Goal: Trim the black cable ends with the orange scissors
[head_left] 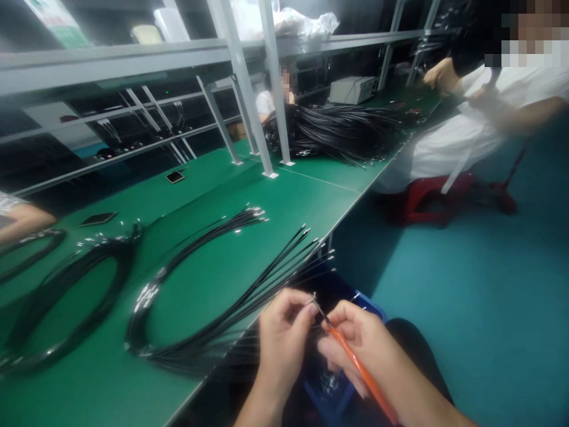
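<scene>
My left hand (287, 323) is closed in a pinch over the table edge; a small metallic end shows at its fingertips, too small to name. My right hand (355, 338) grips an orange-handled tool (362, 370) whose thin dark tip reaches up to the left fingertips. Whether the tool is pliers or something else, I cannot tell. Beside my left hand a bundle of black cables (146, 320) curves across the green table (208, 267). Their silvery ends fan out past the edge. Below both hands sits a blue bin (331, 394) with small shiny bits inside, partly hidden by my hands.
More coiled black cables (118, 273) lie on the left, near another person's arm (26, 219). Two phones, one here (175, 177), rest farther back. White shelf posts (255, 107) stand on the table before a large cable heap (342, 127). A person in white (471, 130) sits at right.
</scene>
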